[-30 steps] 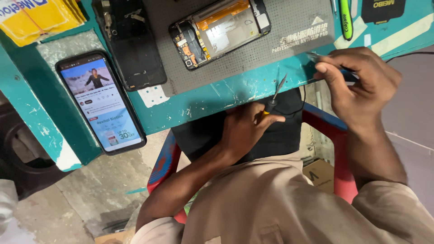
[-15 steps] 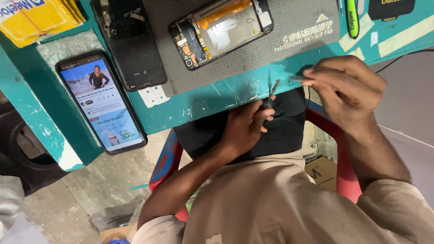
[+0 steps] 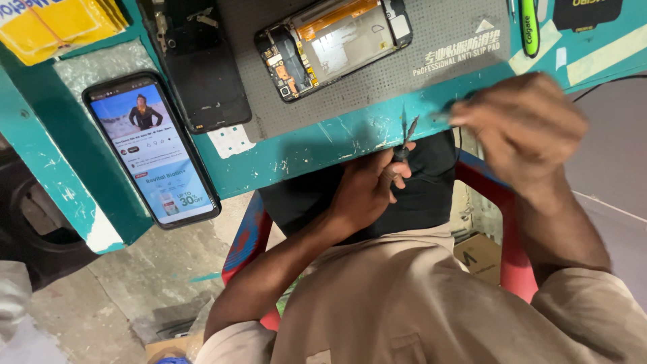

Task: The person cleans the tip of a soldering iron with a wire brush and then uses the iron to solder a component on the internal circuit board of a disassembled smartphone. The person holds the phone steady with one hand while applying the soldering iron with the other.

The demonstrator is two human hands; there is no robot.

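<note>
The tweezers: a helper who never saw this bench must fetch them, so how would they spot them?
Start at the teal workbench and follow its near edge below the grey mat. The left hand holds the tweezers there, the only thin dark metal tool with two pointed tips aimed up.

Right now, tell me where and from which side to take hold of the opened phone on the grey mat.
Grip the opened phone across its two long edges near the middle, coming from above. It lies flat on the grey mat with its insides facing up, so only the frame edges are safe. Likely easiest for the right hand, which is nearer.
</note>
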